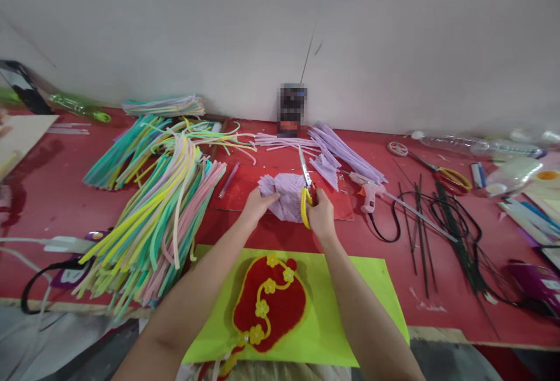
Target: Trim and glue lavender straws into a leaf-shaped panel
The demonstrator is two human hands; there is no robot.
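My left hand [257,205] is closed on the left edge of a lilac, ribbed piece [286,194] that looks made of fuzzy pipe cleaners. In my right hand [322,216] is a pair of scissors [305,206] with yellow and red handles, its blades pointing up and away from me. The scissors overlap the right side of the lilac piece; whether the right fingers also touch it is hidden. Just beyond lies a smaller lilac fan-shaped piece [326,165]. Nearer me, a red fuzzy shape with yellow flowers [286,305] rests on a lime-green sheet [367,293].
Pastel pipe cleaners [166,206] are heaped on the left, and lilac ones [350,153] lie behind. A pink glue gun [371,194] with a black cord, dark green stems [459,241] and another pair of scissors [452,178] sit right. A dark pixelated object [292,109] leans on the wall.
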